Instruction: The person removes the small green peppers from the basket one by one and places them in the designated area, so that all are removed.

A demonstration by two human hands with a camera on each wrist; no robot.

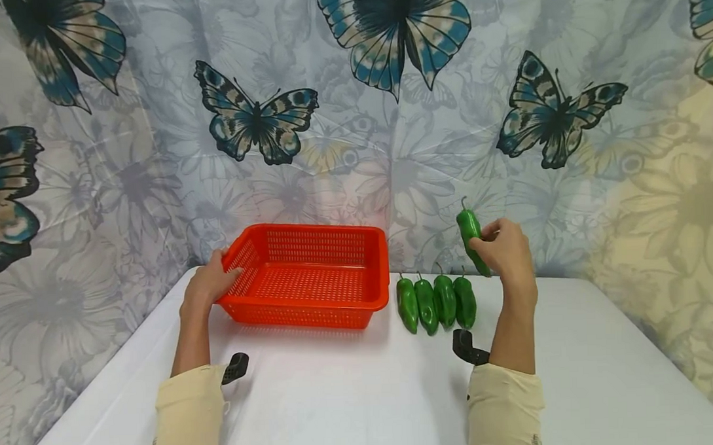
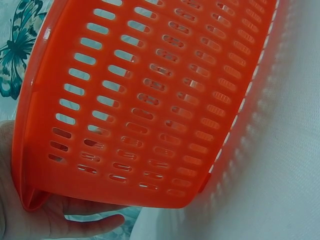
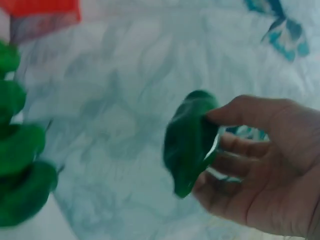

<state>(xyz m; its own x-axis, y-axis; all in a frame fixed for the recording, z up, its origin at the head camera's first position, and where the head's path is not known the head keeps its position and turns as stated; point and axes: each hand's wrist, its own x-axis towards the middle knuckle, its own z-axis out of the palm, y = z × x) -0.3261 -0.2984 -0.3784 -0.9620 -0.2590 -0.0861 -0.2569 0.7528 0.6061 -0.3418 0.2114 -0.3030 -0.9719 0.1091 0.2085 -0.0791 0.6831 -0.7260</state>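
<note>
My left hand point(image 1: 207, 285) grips the left side of a red plastic basket point(image 1: 301, 316), thumb over the rim and fingers outside the wall. The basket has slotted walls and a perforated bottom, with nothing inside. In the left wrist view, fingers point(image 2: 92, 225) show below the basket's corner. My right hand point(image 1: 507, 251) pinches a green chili pepper point(image 1: 469, 226) between thumb and fingers, raised above the table with its stem up. Below and left of that hand, several more green chili peppers point(image 1: 444, 302) lie side by side, stems pointing away, just right of the basket.
A white-covered table point(image 1: 351, 393) carries the basket and peppers. Behind and along its sides hangs a floral cloth point(image 1: 425, 154) with large butterflies. A black wrist mount point(image 1: 236, 368) juts from the left sleeve, another mount point(image 1: 467, 349) from the right.
</note>
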